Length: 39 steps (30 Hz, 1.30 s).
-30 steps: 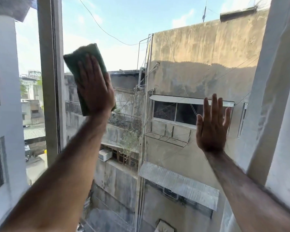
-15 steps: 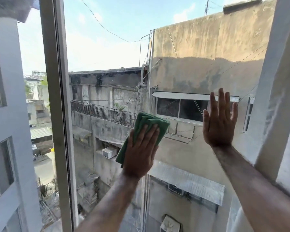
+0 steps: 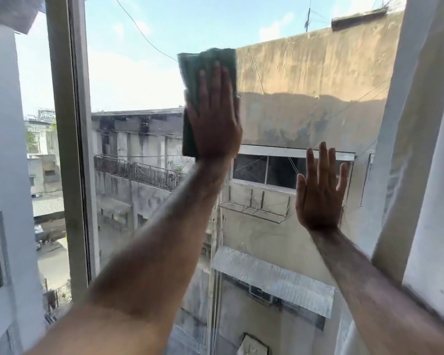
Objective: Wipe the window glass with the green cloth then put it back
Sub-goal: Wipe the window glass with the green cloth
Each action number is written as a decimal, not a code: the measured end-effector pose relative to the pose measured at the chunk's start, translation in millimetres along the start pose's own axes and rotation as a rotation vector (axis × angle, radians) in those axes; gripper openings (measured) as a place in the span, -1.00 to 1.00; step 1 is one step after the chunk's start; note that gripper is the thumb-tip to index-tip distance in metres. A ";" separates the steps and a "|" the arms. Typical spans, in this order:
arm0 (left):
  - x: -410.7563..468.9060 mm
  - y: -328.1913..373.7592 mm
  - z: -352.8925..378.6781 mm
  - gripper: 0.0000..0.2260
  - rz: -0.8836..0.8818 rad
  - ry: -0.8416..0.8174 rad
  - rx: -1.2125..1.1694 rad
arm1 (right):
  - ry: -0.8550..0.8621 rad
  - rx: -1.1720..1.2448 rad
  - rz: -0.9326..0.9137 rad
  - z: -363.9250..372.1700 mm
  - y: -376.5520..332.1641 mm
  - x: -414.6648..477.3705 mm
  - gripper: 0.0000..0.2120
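The folded green cloth (image 3: 203,65) lies flat against the window glass (image 3: 139,80) high in the middle of the pane. My left hand (image 3: 214,121) presses on it with fingers spread upward, covering the cloth's lower half. My right hand (image 3: 319,190) rests flat on the glass lower and to the right, fingers apart and holding nothing.
A grey vertical window frame post (image 3: 69,139) stands at the left of the pane. The white wall reveal (image 3: 426,149) borders the pane on the right, close to my right hand. Buildings and a street show through the glass.
My left hand has swept the cloth from the pane's upper left down to the middle, then up to the upper middle. My right hand has stayed flat on the glass.
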<state>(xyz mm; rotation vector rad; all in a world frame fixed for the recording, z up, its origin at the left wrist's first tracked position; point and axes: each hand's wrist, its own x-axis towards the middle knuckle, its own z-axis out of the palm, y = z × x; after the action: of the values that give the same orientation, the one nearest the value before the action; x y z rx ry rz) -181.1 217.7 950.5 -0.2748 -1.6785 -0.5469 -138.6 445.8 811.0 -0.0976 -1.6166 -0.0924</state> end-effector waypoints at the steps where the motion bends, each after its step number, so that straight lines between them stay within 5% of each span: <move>1: -16.9 20.5 10.6 -0.52 0.135 -0.021 0.001 | -0.005 0.000 -0.006 0.2 1.7 -0.5 -0.45; 5: -114.1 29.2 37.0 -0.50 0.487 -0.135 -0.021 | 0.004 -0.017 -0.021 3.1 6.6 0.3 -0.44; 9: -189.2 -43.8 28.0 -0.44 0.589 -0.234 0.074 | 0.002 0.000 -0.013 1.9 3.7 0.1 -0.45; 16: -223.8 -139.5 -1.7 -0.42 0.331 -0.186 0.113 | -0.034 0.024 0.012 -3.5 -1.2 2.2 -0.44; 26: -187.6 -132.6 -39.0 -0.66 0.379 -0.053 0.178 | -0.002 0.008 0.004 3.2 3.7 -0.1 -0.45; 31: -156.3 -121.7 -54.6 -0.74 0.333 -0.108 0.114 | -0.031 0.032 0.009 6.0 5.5 -2.0 -0.45; 36: -137.4 -111.7 -66.3 -0.38 0.248 -0.257 0.117 | -0.050 0.036 0.008 7.8 6.8 -3.3 -0.44; 39: -130.2 -105.4 -72.7 -0.58 0.204 -0.311 0.130 | -0.068 0.028 -0.001 5.8 9.0 -1.2 -0.43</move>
<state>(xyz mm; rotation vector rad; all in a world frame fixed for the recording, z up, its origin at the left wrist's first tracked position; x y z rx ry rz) -144.4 107.1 809.9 -0.4483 -1.9502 -0.2488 -143.1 455.4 809.5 -0.0791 -1.6853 -0.0680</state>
